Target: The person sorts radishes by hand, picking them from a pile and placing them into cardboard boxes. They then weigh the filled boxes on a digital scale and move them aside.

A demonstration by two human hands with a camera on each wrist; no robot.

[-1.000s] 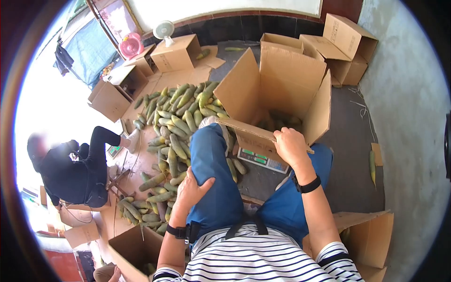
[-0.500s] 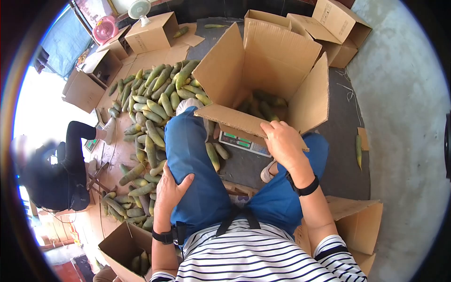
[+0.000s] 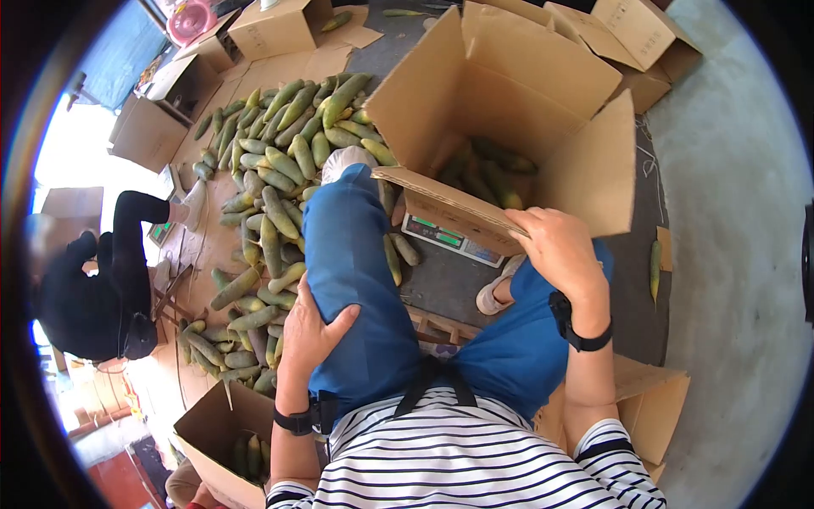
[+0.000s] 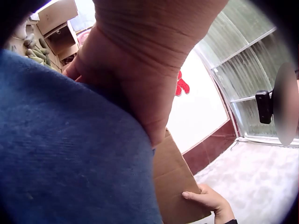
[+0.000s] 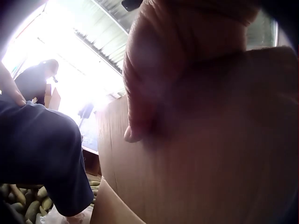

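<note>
The big cardboard box (image 3: 509,110) has been tipped nearer over the last second, so more of its inside is shown now, and the right hand (image 3: 560,250) has been kept on the near flap throughout.

Far left, a person in black (image 3: 93,288) is seen crouched by small boxes. Next along, the heap of green cucumbers (image 3: 271,195) is spread over the floor, reaching right up to the left knee. The left hand (image 3: 314,331) is laid on the blue-trousered left thigh (image 3: 356,280), fingers spread and relaxed, thumb across the top, nothing held. The left wrist view confirms it: palm pressed on blue cloth.

Centre, a weighing scale (image 3: 449,240) is glimpsed under the box's near edge, its green display showing. The box is stood on it, right of the heap, with cucumbers already lying in its bottom.

On to the right: the near flap (image 3: 458,212) is gripped by the right hand, fingers curled over its edge. In the right wrist view only fingers against brown card are shown, blurred.

Risks, as judged from here: the box is being steadied by one flap alone, so the card could be bent or torn by the load. If it is tilted further, it could be slid off the scale and its cucumbers spilled. A lone cucumber (image 3: 655,265) lies far right on the dark mat, where it could be trodden on.
</note>
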